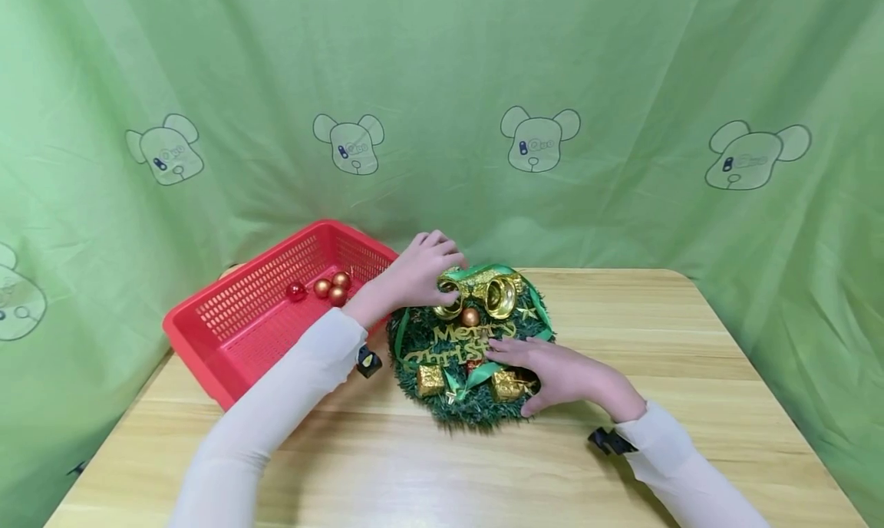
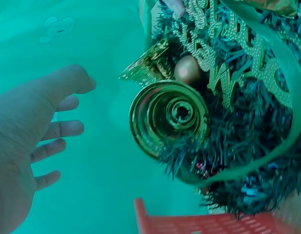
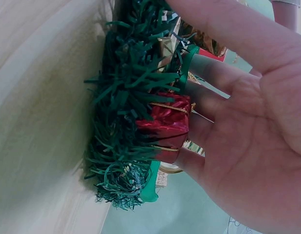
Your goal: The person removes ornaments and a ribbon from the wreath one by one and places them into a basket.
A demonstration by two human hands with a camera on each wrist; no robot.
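Note:
A green tinsel wreath lies on the table, bearing gold "Merry Christmas" lettering, two gold bells, small gold gift boxes and green ribbon. My left hand hovers by the wreath's upper left edge; in the left wrist view its loosely bent fingers are apart from the gold bell. Over the lower right of the wreath, my right hand spreads its fingers across the decorations. A red gift box sits beside those fingers in the right wrist view; whether they touch it I cannot tell.
To the left stands a red plastic basket with several bronze-coloured balls and a clear red ball inside. The wooden table reaches back to a green curtain printed with bear heads.

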